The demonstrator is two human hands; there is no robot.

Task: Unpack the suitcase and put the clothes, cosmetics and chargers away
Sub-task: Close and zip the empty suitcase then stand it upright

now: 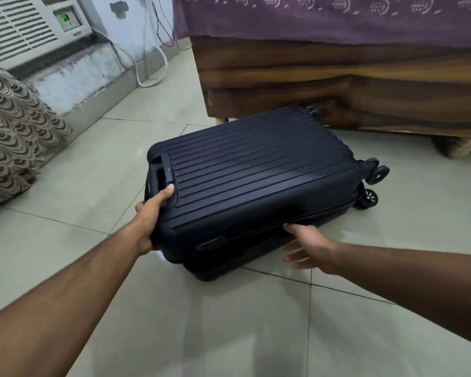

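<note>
The suitcase [256, 180] is dark, ribbed hard plastic with a dull sheen. The floor [229, 322] is glossy pale tile. The bed [337, 85] is grained wood under patterned purple cloth [324, 20].

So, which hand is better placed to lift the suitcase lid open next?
The right hand, probably. Its fingers already sit at the seam on the near long side of the closed suitcase. The left hand grips the corner at the handle end, better suited for steadying.
</note>
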